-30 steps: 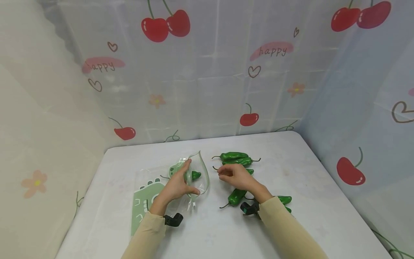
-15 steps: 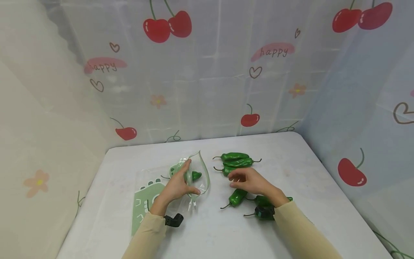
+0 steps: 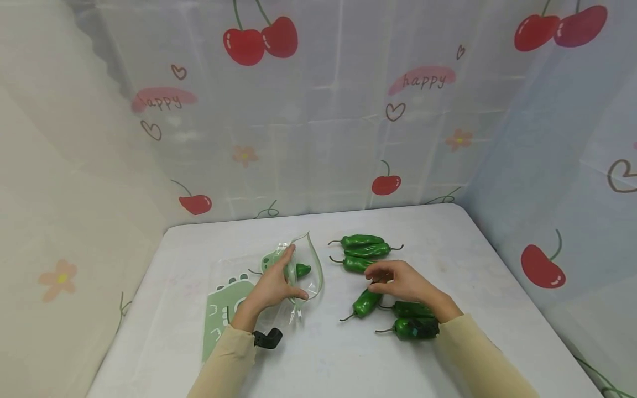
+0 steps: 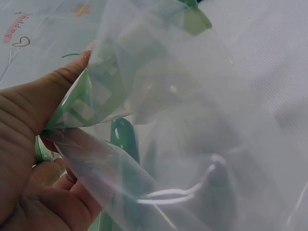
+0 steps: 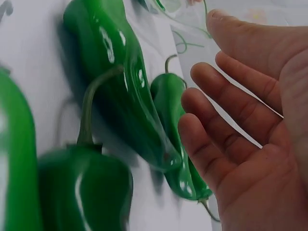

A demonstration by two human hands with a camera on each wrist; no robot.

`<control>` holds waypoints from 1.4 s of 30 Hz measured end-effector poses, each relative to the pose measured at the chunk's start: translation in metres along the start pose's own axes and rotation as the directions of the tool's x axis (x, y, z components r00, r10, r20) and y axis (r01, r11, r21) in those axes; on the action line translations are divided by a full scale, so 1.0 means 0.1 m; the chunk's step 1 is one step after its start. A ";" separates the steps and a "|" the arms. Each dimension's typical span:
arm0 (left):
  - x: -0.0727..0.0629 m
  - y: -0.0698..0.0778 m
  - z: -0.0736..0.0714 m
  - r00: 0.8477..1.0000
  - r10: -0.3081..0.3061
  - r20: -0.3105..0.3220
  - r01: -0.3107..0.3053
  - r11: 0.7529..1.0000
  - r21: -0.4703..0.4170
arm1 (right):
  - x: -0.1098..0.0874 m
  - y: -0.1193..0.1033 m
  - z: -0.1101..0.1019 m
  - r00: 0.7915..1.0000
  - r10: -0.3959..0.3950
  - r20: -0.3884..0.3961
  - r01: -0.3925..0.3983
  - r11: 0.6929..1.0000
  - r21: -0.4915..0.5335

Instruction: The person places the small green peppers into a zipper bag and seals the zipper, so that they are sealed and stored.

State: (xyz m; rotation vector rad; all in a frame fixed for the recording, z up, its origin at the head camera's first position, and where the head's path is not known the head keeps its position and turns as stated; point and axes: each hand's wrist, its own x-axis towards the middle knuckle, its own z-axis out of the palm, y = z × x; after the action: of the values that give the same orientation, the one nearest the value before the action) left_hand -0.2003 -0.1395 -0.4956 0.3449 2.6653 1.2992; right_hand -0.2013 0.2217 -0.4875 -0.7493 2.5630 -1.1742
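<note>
A clear zip bag [image 3: 318,271] printed with a green cartoon lies at the left of the table, its green-edged mouth facing right. My left hand [image 3: 273,284] is at that mouth, thumb and forefinger spread wide against the film. The other left fingers lie lower behind the plastic [image 4: 67,192]. Inside the bag is a green chili pepper [image 3: 302,270], partly hidden by the hand. My right hand [image 3: 400,282] hovers over the loose peppers, fingers loosely bent and holding nothing. Its fingertips overlap one pepper [image 3: 365,304]; the right wrist view shows the bare palm [image 5: 255,183].
Several green chili peppers [image 3: 362,240] lie in a row behind my right hand. Two more peppers [image 3: 403,329] lie under the right wrist, partly covered by its camera. A cherry-patterned curtain [image 3: 323,138] stands behind the white table [image 3: 328,359].
My right hand has moved right and slightly toward me, away from the bag's mouth, uncovering peppers in the back row. The left hand and the bag have stayed in place.
</note>
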 end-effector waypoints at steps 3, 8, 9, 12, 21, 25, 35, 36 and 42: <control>0.00 -0.01 0.00 1.000 -0.002 0.001 0.002 1.000 0.004 | -0.05 0.06 -0.05 1.000 -0.026 -0.006 0.026 1.000 0.004; 0.00 -0.02 0.02 1.000 -0.002 0.000 0.002 1.000 0.013 | -0.15 0.14 -0.12 1.000 -0.021 -0.013 0.021 1.000 -0.005; 0.00 -0.02 0.02 1.000 -0.001 -0.002 0.001 1.000 0.016 | -0.17 0.15 -0.13 1.000 -0.014 -0.016 0.014 1.000 -0.007; 0.00 -0.02 0.02 1.000 -0.005 -0.004 0.005 1.000 0.019 | -0.22 0.19 -0.17 1.000 -0.006 -0.023 0.005 1.000 -0.023; 0.00 -0.04 0.03 1.000 -0.018 -0.007 0.018 0.999 0.030 | -0.40 0.33 -0.31 0.999 0.027 -0.024 -0.029 0.997 -0.065; 0.00 -0.04 0.03 1.000 -0.014 -0.008 0.014 0.999 0.036 | -0.46 0.38 -0.36 0.999 0.042 -0.028 -0.044 0.996 -0.073; 0.00 -0.04 0.03 1.000 -0.018 -0.005 0.018 0.999 0.038 | -0.58 0.44 -0.48 0.999 0.049 -0.022 -0.050 0.995 -0.089; 0.00 -0.04 0.03 1.000 -0.018 -0.005 0.018 0.999 0.039 | -0.59 0.44 -0.49 0.999 0.051 -0.019 -0.052 0.995 -0.088; -0.02 -0.05 0.03 1.000 -0.018 -0.002 0.018 0.999 0.040 | -0.69 0.47 -0.53 0.998 0.069 -0.003 -0.069 0.997 -0.045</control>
State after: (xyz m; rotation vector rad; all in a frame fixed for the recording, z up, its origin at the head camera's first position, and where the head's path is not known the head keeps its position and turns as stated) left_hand -0.1988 -0.1408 -0.5008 0.3241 2.6927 1.2438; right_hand -0.1812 0.3185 -0.4893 -0.6647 2.6024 -1.0995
